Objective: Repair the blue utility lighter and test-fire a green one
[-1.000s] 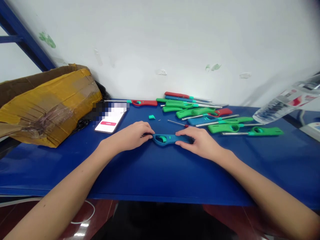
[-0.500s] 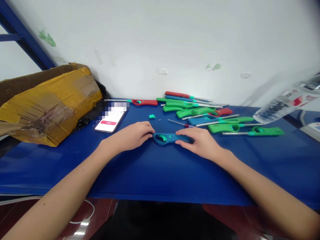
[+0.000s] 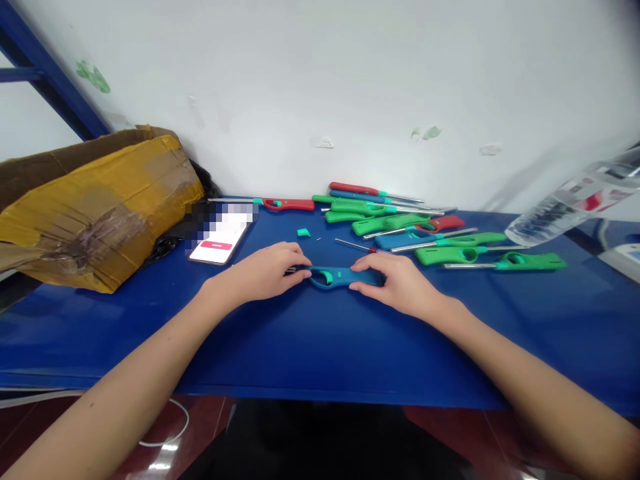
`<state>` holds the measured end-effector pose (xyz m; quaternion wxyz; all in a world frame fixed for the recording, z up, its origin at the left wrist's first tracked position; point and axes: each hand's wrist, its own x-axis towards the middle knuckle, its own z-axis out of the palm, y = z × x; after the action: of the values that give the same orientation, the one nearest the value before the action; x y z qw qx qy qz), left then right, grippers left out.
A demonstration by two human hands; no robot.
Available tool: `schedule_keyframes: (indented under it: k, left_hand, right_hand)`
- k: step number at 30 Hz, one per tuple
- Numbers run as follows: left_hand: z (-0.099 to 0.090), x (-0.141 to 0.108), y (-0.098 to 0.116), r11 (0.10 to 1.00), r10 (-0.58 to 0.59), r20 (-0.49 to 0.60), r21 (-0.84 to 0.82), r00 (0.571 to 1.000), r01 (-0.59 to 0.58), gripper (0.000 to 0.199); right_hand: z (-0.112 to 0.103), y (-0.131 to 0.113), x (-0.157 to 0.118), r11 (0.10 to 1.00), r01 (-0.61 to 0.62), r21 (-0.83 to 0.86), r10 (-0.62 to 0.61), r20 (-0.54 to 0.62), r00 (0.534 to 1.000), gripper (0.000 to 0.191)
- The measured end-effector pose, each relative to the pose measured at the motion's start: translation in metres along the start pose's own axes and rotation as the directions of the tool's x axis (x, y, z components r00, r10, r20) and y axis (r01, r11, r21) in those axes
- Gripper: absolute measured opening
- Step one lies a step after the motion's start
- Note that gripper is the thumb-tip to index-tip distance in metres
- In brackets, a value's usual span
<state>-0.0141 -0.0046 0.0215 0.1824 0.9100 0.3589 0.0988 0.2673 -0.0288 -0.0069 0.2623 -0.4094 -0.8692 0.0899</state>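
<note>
A blue gas lighter (image 3: 330,275) with a green trigger lies crosswise on the blue table between my hands. My left hand (image 3: 275,272) pinches its front end by the trigger loop, and a bit of the metal rod shows between thumb and fingers. Around the handle's rear end my right hand (image 3: 395,280) is closed, thumb on the near side and fingers on the far side. Just beyond lie a small green plastic cap (image 3: 303,233), a tiny metal pin (image 3: 319,239) and a thin screwdriver (image 3: 356,245) with a red handle, partly hidden behind my right hand.
Several green, blue and red lighters (image 3: 445,255) are heaped at the back right, beside a tilted water bottle (image 3: 550,210). One red lighter (image 3: 295,205) lies near the wall. On the left are a phone (image 3: 220,237) and a taped cardboard box (image 3: 100,213).
My left hand's grip at the lighter's front has shifted slightly, and some of the metal rod now shows between its fingers. My right hand stays on the handle.
</note>
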Motion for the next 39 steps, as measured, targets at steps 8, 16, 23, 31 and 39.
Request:
schedule_keyframes:
  k: [8,16,23,31,39]
  left_hand:
    - [0.015,0.006,0.002,0.999,-0.042,-0.074,-0.036,0.996,0.039,0.043]
    - [0.019,0.007,0.009,0.998,0.058,-0.073,-0.026,0.996,-0.060,0.039]
    - [0.023,0.012,0.004,0.997,0.079,-0.055,0.000,0.995,-0.079,0.035]
    - [0.025,0.009,0.014,0.999,0.020,-0.072,-0.031,0.997,-0.023,0.031]
    - [0.028,0.008,0.028,0.998,0.040,-0.120,0.047,0.992,-0.034,0.030]
  right_hand:
    - [0.000,-0.001,0.001,1.000,0.019,0.015,-0.019,-0.019,1.000,0.015]
    - [0.002,0.001,0.000,0.997,0.080,0.015,-0.080,-0.026,0.996,0.016]
    - [-0.007,0.003,0.000,0.999,0.019,0.044,-0.023,0.097,0.995,0.020]
    - [-0.005,-0.001,0.000,0.996,-0.052,0.077,0.046,0.083,0.995,0.022]
    - [-0.003,-0.008,-0.002,0.993,0.050,0.103,-0.043,-0.070,0.997,0.024]
